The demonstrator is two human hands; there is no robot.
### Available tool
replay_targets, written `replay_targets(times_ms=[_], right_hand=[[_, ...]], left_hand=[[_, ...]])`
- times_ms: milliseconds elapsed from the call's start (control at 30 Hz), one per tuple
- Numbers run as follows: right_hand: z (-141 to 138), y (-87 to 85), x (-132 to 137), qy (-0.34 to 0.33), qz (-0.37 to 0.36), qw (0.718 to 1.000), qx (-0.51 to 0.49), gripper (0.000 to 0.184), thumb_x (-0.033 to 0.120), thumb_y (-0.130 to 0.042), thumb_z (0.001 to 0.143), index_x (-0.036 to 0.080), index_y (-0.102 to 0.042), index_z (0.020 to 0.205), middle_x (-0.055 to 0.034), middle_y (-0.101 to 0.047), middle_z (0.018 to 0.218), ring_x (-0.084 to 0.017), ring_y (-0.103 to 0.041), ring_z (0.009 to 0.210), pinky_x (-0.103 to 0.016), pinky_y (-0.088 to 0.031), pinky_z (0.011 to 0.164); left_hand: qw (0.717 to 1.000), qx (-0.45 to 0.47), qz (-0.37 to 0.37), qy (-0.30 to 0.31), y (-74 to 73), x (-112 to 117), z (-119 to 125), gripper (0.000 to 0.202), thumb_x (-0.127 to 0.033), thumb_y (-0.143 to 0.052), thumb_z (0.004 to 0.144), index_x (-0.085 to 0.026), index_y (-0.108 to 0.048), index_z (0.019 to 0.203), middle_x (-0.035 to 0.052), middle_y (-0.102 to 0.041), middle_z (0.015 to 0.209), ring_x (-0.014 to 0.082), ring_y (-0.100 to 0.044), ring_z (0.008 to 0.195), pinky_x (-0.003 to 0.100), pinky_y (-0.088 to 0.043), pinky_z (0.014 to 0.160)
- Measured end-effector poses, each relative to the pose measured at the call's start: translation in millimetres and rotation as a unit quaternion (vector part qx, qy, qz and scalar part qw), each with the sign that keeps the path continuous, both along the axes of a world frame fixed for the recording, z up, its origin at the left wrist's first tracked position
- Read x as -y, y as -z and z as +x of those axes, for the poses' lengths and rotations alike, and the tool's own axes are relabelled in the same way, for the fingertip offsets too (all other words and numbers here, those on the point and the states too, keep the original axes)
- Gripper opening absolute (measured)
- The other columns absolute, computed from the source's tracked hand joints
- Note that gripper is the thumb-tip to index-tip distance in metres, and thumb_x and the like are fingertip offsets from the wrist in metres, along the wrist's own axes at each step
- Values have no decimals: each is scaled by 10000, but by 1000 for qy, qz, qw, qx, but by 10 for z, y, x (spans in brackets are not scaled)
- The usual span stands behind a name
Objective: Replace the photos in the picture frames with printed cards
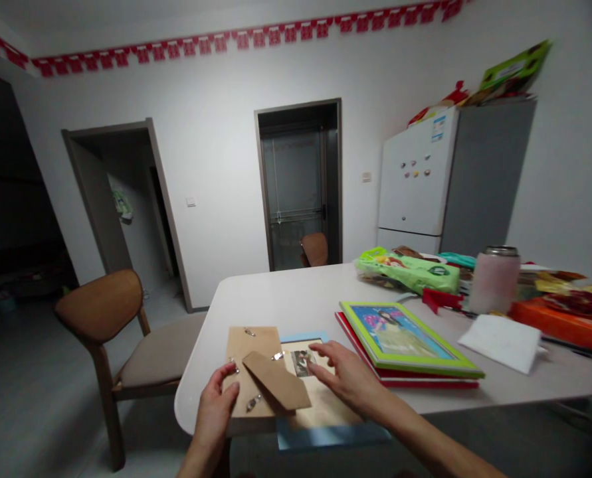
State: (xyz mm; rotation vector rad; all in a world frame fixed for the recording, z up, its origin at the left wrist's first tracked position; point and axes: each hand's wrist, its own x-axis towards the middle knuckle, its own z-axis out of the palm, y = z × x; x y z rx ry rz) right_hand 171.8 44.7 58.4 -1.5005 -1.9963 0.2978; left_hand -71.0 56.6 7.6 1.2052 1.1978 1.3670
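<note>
1. In the head view, we saw our left hand at the near edge of the white table, its thumb lying on top of a brown frame backing board and the fingers tucked under the board's near edge, so that the hand pinched the board.
2. The backing board lay at the front left of the table, partly off a blue picture frame that lay face down, with the frame's near edge jutting past the table edge.
3. A brown easel stand was fixed to the board and lay slanted across it, with small metal clips showing near the board's edges.
4. Our right hand rested flat on the inner paper of the blue frame, fingers spread and gripping nothing, the fingertips just beside a small photo that showed in the opening.
5. Just to the right of that hand lay a green-framed picture, stacked on a red frame.
6. Further back on the table we saw a green packet, a pink cup with a metal lid, a white folded paper and an orange box.
7. A wooden chair stood at the left of the table, and a white fridge stood against the far wall.
</note>
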Motion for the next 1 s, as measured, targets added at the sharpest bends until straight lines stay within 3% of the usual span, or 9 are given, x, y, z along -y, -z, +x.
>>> replay_targets(times_ms=[167, 333, 467, 533, 600, 700, 833, 900, 1000], right_hand=[[411, 424, -195, 108, -53, 986, 118, 466, 281, -446, 686, 59, -506, 1091, -173, -574, 980, -242, -524, 914, -316, -363, 800], [460, 588, -282, 127, -65, 985, 102, 485, 179, -436, 642, 26, -477, 1100, -186, -580, 983, -246, -530, 919, -312, -359, 805], [432, 440, -285, 161, -113, 976, -92, 514, 164, -447, 609, 8, -454, 1099, -156, -605, 886, -209, -565, 780, -285, -401, 711], [390, 306, -220, 139, -177, 937, -267, 581, 166, -424, 618, 51, -364, 1184, -83, -615, 746, -163, -565, 608, -258, -417, 576], [314, 156, -122, 91, -221, 876, -418, 650, 169, -398, 632, 130, -242, 1262, -15, -590, 631, -132, -527, 477, -237, -394, 472], [174, -40, 18, 38, -223, 824, -520, 734, 147, -426, 615, 199, -153, 1294, 30, -558, 571, -111, -501, 437, -222, -385, 454], [99, -123, 48, -4, -207, 844, -495, 781, 170, -513, 613, 175, -141, 1300, 47, -532, 535, -104, -501, 452, -217, -391, 474], [145, -77, -11, -11, -203, 871, -447, 767, 191, -510, 636, 154, -133, 1303, 54, -511, 511, -109, -505, 455, -217, -385, 463], [274, 68, -127, 47, -168, 943, -285, 682, 180, -483, 644, 94, -241, 1276, 33, -520, 523, -129, -526, 489, -230, -387, 477]], left_hand=[[985, -174, -14, -12, 151, -62, -478, 405, -322, -486, 608, -134, -471, 967, 62, -620, 869, 200, -594, 751, 303, -459, 686], [954, -295, 13, -58, 158, -34, -475, 408, -282, -528, 578, -148, -506, 963, 80, -581, 974, 251, -512, 959, 364, -341, 875], [889, -441, 69, -98, 140, 16, -321, 418, -241, -491, 621, -134, -482, 1026, 100, -505, 1110, 234, -417, 1085, 357, -278, 942], [897, -423, 91, -88, 104, 69, -139, 391, -239, -464, 654, -131, -482, 1030, 105, -485, 1139, 221, -396, 1108, 353, -274, 954], [917, -376, 122, -51, 30, 153, 143, 389, -244, -454, 682, -130, -472, 1053, 110, -478, 1152, 215, -395, 1110, 363, -281, 954], [925, -332, 178, 47, -154, 306, 669, 461, -265, -533, 661, -151, -449, 1101, 104, -437, 1210, 224, -363, 1134, 379, -278, 962], [899, -329, 267, 108, -438, 420, 1151, 502, -212, -552, 652, -170, -425, 1136, 93, -436, 1209, 230, -366, 1120, 380, -294, 955], [890, -329, 302, 92, -544, 406, 1169, 412, -149, -479, 683, -186, -457, 1093, 79, -515, 1091, 209, -439, 1035, 355, -345, 909], [903, -313, 293, 8, -610, 320, 941, 357, -127, -404, 713, -189, -463, 1059, 62, -549, 911, 179, -524, 839, 306, -429, 766]])
